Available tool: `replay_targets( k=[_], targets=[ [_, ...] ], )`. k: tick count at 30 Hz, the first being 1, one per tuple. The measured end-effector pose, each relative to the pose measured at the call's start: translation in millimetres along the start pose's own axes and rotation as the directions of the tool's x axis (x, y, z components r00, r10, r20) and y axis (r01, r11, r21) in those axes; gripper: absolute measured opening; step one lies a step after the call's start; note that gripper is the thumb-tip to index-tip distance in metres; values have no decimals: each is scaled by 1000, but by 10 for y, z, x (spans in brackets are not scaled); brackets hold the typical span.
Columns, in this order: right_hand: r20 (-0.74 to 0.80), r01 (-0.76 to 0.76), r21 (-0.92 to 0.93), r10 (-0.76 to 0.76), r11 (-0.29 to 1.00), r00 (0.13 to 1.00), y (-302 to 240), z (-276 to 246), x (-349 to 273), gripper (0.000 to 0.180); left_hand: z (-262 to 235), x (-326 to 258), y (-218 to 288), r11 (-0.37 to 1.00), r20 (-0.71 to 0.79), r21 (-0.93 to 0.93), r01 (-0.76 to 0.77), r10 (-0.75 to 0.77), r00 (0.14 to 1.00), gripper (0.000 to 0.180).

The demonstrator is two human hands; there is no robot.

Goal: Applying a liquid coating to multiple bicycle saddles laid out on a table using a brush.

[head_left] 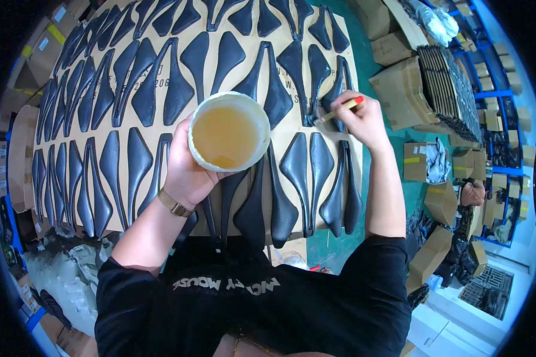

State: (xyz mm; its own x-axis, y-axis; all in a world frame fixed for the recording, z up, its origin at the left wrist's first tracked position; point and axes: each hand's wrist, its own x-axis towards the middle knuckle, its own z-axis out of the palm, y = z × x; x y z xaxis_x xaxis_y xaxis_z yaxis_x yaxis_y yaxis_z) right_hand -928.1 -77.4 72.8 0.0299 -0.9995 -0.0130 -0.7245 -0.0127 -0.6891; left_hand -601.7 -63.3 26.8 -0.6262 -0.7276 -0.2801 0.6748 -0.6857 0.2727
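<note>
My left hand [186, 163] is wrapped round a pale tub [264, 122] that holds a cloudy amber liquid [225, 134]. The fingers under the tub are partly hidden. In my right hand [363, 122] is a brush [338, 110] with a wooden handle and a red end, held in a pinch. Its bristles touch or nearly touch a black teardrop-shaped part [317, 74] near the right side of the board. Rows of similar black parts [138, 157] with long thin tails lie on the brown cardboard sheet [250, 35]. Some near the brush look glossier than others.
Cardboard boxes [402, 89] and a stack of dark flat sheets [449, 83] stand at the right. Blue shelving [485, 94] with small boxes lines the right wall. Grey plastic bags [65, 282] lie at the lower left. Green floor [378, 196] shows beside the board.
</note>
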Motion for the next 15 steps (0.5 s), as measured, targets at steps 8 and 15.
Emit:
replay_targets(
  k=[8,15],
  targets=[
    [-483,440,539,-164,719,860,-1059,-80,-363,10,-165,-136,283,994,-17,80,72,-71,997,56],
    [-178,441,83,-422,894,889,-2191,725,-431,7,-199,-348,615,979,33,170,110,-117,993,60]
  ],
)
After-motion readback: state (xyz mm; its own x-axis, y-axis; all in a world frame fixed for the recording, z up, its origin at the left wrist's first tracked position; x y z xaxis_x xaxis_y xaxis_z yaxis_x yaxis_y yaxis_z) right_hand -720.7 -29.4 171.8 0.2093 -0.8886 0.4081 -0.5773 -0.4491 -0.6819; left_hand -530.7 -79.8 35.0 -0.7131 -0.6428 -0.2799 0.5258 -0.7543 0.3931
